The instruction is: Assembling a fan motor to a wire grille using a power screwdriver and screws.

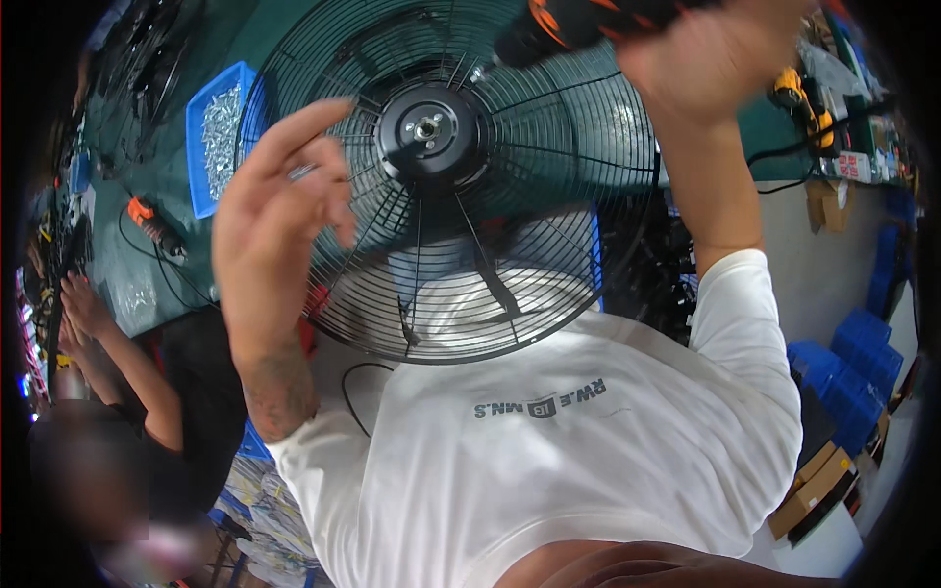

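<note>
A round black wire fan guard (549, 147) fills the upper middle, with a black motor (431, 137) at its centre. Its lower edge overhangs the table in front of my white shirt. My right hand (720, 69), smeared by motion, grips a black and orange power screwdriver (578, 24). The tool's nose points left and down towards a shiny metal piece, perhaps a screw or the bit, just above and right of the motor. Over the guard's left side hangs my left hand (284, 216), index finger stretched towards the motor and the others loosely bent. I see nothing in it.
A blue tray (201, 147) of silvery screws stands left of the guard on the green table (152, 211). An orange and black corded tool (155, 225) lies nearer. A yellow tool (812, 113) is at the right. Another person's hands (83, 309) show at far left; blue bins (848, 377) stand lower right.
</note>
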### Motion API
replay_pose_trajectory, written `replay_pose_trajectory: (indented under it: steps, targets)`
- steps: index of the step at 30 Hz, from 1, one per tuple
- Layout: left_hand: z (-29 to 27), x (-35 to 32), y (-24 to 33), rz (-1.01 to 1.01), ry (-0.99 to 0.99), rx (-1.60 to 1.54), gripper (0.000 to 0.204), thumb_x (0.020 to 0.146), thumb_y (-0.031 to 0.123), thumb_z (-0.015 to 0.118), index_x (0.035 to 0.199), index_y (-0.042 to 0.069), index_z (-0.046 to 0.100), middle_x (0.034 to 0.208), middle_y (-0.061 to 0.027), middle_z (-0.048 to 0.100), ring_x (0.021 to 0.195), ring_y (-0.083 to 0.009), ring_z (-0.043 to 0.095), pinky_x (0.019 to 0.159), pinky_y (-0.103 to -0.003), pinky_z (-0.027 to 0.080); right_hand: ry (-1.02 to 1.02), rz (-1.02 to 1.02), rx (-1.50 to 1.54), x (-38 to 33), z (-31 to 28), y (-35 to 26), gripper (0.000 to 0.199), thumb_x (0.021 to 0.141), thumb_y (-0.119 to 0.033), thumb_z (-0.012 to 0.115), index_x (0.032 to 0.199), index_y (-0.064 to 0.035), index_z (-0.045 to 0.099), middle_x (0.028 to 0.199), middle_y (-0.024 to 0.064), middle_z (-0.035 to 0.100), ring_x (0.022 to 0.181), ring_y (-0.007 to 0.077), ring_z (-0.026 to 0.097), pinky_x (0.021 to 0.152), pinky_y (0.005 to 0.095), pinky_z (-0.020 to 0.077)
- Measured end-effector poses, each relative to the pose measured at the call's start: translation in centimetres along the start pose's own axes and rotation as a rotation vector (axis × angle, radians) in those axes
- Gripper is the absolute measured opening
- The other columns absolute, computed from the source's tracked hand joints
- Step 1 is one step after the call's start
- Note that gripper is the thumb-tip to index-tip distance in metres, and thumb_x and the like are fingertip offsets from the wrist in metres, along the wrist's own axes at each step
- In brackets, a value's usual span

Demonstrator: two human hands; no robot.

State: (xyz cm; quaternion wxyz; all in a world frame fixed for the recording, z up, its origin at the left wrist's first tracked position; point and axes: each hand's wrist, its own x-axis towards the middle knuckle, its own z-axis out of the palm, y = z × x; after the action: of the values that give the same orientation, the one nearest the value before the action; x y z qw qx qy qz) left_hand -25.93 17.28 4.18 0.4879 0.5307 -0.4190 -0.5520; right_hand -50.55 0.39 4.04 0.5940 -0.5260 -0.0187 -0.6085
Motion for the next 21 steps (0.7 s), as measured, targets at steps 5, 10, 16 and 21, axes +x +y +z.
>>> replay_pose_trajectory:
  steps: [5, 10, 16, 21]
  targets:
    - [-4.9, -3.3, -2.8, 0.045, 0.525, -0.244, 0.053, 0.102, 0.008, 0.052, 0.148, -0.014, 0.038, 0.109, -0.0108, 0.062, 0.089, -0.0112, 0.057, 0.065, -0.023, 0.049, 0.057, 0.045, -0.268, 1.8, 0.2, 3.8, 0.025, 0.097, -0.028, 0.069, 0.099, -0.0051, 0.060, 0.077, 0.0027, 0.061, 0.056, 0.0119, 0.062, 0.047, 0.0249, 0.0487]
    - [-10.9, -6.6, -6.4, 0.120, 0.449, -0.520, 0.041, 0.108, 0.013, 0.047, 0.142, -0.011, 0.045, 0.084, -0.0006, 0.049, 0.064, -0.0065, 0.041, 0.052, -0.021, 0.037, 0.005, 0.153, -0.136, 2.0, 0.3, 5.9, 0.022, 0.096, -0.024, 0.071, 0.090, -0.0058, 0.061, 0.067, -0.0007, 0.058, 0.051, 0.0083, 0.056, 0.047, 0.0240, 0.0454]
    - [-13.9, -6.6, -8.9, 0.049, 0.630, -0.151, 0.038, 0.112, 0.023, 0.044, 0.131, -0.008, 0.056, 0.069, 0.0052, 0.033, 0.054, -0.0030, 0.029, 0.046, -0.020, 0.027, 0.088, 0.236, -0.156, 1.9, 0.6, 6.4, 0.021, 0.094, -0.021, 0.071, 0.086, -0.0067, 0.060, 0.062, -0.0024, 0.055, 0.051, 0.0075, 0.053, 0.047, 0.0248, 0.0425]
    - [-12.4, -4.6, -9.4, -0.084, 0.675, 0.009, 0.044, 0.112, 0.028, 0.045, 0.134, -0.009, 0.054, 0.071, 0.0061, 0.037, 0.056, -0.0007, 0.032, 0.047, -0.019, 0.027, 0.026, 0.248, -0.119, 1.5, 1.2, 6.9, 0.019, 0.094, -0.018, 0.071, 0.086, -0.0070, 0.058, 0.064, -0.0034, 0.054, 0.053, 0.0061, 0.052, 0.049, 0.0249, 0.0413]
